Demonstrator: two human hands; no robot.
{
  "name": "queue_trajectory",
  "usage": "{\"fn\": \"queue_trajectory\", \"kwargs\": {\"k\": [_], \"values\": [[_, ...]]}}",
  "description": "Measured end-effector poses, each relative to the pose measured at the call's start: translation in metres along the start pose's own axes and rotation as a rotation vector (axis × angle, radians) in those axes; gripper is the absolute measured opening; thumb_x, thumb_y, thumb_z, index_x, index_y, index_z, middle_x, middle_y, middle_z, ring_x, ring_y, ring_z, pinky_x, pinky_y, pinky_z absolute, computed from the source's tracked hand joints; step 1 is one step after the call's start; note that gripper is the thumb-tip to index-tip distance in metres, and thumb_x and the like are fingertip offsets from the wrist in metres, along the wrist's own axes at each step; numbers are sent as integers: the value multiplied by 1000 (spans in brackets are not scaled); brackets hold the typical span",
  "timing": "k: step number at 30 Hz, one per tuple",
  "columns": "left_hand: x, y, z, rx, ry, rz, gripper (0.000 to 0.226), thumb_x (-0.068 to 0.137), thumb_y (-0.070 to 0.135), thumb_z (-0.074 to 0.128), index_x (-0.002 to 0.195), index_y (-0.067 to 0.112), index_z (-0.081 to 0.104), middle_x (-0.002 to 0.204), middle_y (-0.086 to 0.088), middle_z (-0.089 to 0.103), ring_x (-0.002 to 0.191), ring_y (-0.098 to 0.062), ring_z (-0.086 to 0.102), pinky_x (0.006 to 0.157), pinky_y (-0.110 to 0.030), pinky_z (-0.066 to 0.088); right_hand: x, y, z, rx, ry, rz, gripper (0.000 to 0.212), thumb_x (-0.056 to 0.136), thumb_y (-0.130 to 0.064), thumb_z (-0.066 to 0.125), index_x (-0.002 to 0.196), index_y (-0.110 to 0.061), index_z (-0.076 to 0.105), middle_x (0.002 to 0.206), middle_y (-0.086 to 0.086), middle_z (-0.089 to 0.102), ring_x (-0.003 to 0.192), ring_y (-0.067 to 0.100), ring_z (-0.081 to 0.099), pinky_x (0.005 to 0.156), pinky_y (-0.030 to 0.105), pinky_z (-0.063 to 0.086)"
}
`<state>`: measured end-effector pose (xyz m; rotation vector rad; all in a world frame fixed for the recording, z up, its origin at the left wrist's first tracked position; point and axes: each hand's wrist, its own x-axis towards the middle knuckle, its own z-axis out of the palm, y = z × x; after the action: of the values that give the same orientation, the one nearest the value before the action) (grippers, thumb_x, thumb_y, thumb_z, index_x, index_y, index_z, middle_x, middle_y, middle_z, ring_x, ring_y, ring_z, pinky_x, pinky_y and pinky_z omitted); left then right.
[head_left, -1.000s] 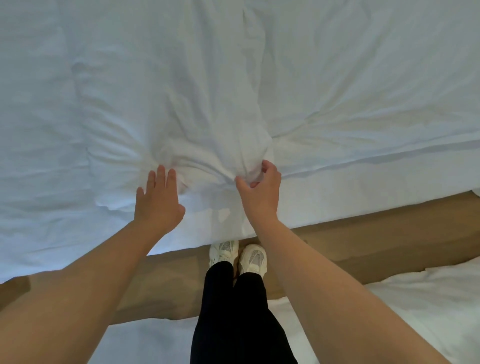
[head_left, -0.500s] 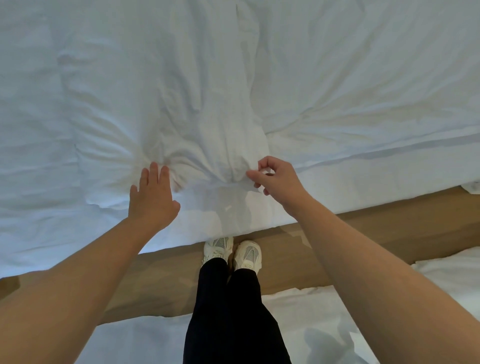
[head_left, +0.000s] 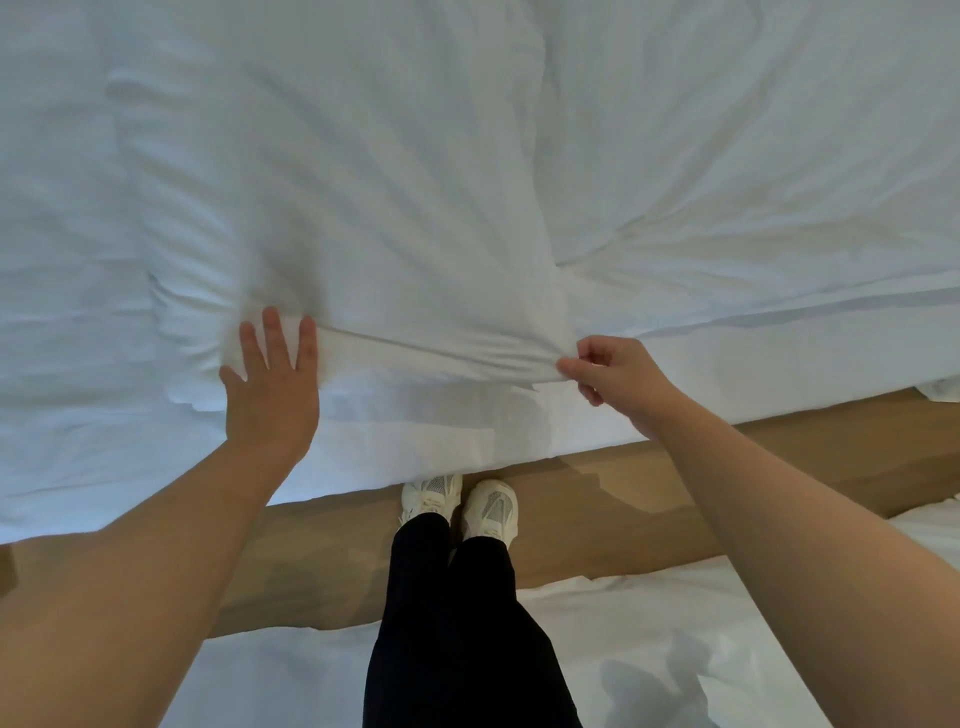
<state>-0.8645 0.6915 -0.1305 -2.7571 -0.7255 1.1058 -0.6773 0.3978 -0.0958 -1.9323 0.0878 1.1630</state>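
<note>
The left hand (head_left: 272, 384) lies flat with straight fingers, pressing the sheet (head_left: 415, 208) down near the bed's (head_left: 130, 467) near edge. The right hand (head_left: 615, 376) pinches a stretched fold of the same sheet between thumb and curled fingers — the fold runs taut between both hands. The sheet covers the bed and runs out of view at the top and sides — its edges can't be made out.

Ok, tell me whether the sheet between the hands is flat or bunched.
Bunched. The sheet forms a ridge of folds from the left hand, pressing flat on it, to the right hand, which pinches its end.
</note>
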Motion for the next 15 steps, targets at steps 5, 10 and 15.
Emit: {"fn": "queue_trajectory", "kwargs": {"k": [5, 10, 15], "values": [[8, -4, -9, -92, -60, -20, 79, 98, 29, 35, 150, 13, -22, 156, -22, -25, 146, -43, -12, 114, -58, 20, 11, -17, 6, -42, -69, 18, 40, 80, -32, 77, 84, 3, 58, 75, 6, 51, 69, 13, 46, 66, 21, 36], [18, -13, -35, -194, 79, 116, 80, 95, 50, 33, 155, 15, -8, 160, -14, -17, 149, -34, -6, 116, -55, 17, 36, -75, 10, 13, 55, 11, 46, 92, -46, 59, 93, 0, 59, 89, 5, 54, 77, 15, 50, 69, 22, 39], [72, -18, -74, -242, 263, 155, 78, 94, 56, 28, 156, 17, 1, 162, -12, -10, 149, -34, -1, 114, -60, 17, 82, -139, 32, 129, 4, 48, 52, 92, -44, 62, 108, 5, 65, 95, 13, 64, 83, 24, 60, 76, 34, 46]]}}
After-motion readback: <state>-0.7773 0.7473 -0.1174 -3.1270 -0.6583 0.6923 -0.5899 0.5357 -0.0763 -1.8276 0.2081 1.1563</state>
